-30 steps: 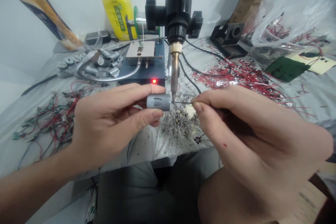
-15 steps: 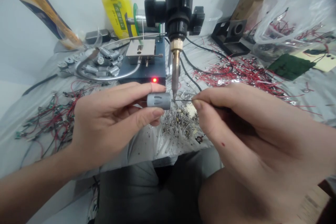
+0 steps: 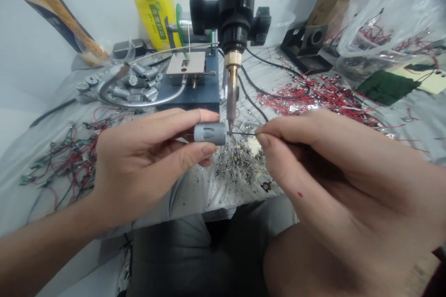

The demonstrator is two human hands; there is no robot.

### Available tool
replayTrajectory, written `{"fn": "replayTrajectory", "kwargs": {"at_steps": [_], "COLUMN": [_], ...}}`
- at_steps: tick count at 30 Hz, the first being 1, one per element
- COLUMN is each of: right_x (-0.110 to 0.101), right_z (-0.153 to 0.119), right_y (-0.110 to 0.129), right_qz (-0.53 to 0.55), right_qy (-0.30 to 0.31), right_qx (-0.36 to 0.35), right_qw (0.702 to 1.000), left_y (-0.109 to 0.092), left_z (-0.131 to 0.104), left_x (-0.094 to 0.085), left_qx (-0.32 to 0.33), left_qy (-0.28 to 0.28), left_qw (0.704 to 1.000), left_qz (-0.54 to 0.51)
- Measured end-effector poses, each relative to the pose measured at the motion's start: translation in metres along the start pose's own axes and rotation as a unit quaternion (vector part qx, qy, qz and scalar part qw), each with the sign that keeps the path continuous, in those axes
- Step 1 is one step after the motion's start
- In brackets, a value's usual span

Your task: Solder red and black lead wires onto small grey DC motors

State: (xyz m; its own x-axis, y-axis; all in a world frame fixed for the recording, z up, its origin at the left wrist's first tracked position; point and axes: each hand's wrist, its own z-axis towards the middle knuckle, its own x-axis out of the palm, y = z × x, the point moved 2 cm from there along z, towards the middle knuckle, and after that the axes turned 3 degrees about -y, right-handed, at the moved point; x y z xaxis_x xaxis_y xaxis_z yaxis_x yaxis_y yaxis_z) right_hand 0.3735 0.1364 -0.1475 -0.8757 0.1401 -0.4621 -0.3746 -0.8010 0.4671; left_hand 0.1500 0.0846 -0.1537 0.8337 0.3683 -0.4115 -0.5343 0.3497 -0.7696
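My left hand (image 3: 156, 153) is closed on a small grey cylindrical motor (image 3: 210, 133), held sideways between thumb and fingers. A thin shaft shows at the motor's left end. Across from it, my right hand (image 3: 313, 167) pinches a thin dark wire (image 3: 245, 133) between thumb and forefinger. The wire's far end points at the motor's right end. Straight down from above comes a soldering iron (image 3: 232, 88) clamped in a black holder. Its tip is at the gap between motor and wire; whether it touches either is too small to tell.
Behind my left hand are a blue solder-feed box (image 3: 205, 97), a solder spool (image 3: 191, 28) and a pile of grey motors (image 3: 135, 86). Red wires (image 3: 310, 95) spread at the right, more wired parts (image 3: 69, 162) at the left. Solder debris (image 3: 240, 162) lies beneath the tip.
The red light on the blue box has gone dark. Both hands, the motor and the wire keep nearly the same positions under the iron tip.
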Motion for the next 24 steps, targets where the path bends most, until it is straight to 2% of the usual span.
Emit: {"fn": "replayTrajectory", "kwargs": {"at_steps": [4,8,14,20,24], "right_x": [-0.0006,-0.0025,-0.0010,-0.0025,-0.0019], "right_z": [-0.0012,-0.0006,-0.0008,-0.0019,0.0005], "right_y": [0.0006,0.0011,-0.0004,-0.0027,-0.0036], "right_qz": [0.014,0.025,-0.004,-0.001,0.015], "right_qy": [-0.002,-0.011,0.031,0.003,0.009], "right_qx": [0.002,0.004,0.003,-0.010,-0.008], "right_qw": [1.000,1.000,1.000,1.000,1.000], "left_y": [-0.0024,-0.0042,-0.0028,-0.0021,-0.0007], "left_z": [-0.0014,-0.0016,-0.0022,-0.0022,-0.0027], "left_x": [0.0000,-0.0008,-0.0013,-0.0015,-0.0021], "left_qx": [-0.040,-0.043,-0.050,-0.041,-0.042], "left_qy": [0.013,0.007,0.001,0.008,0.015], "left_qw": [0.999,0.999,0.999,0.999,0.999], "left_qz": [-0.001,-0.006,0.017,0.027,0.015]}}
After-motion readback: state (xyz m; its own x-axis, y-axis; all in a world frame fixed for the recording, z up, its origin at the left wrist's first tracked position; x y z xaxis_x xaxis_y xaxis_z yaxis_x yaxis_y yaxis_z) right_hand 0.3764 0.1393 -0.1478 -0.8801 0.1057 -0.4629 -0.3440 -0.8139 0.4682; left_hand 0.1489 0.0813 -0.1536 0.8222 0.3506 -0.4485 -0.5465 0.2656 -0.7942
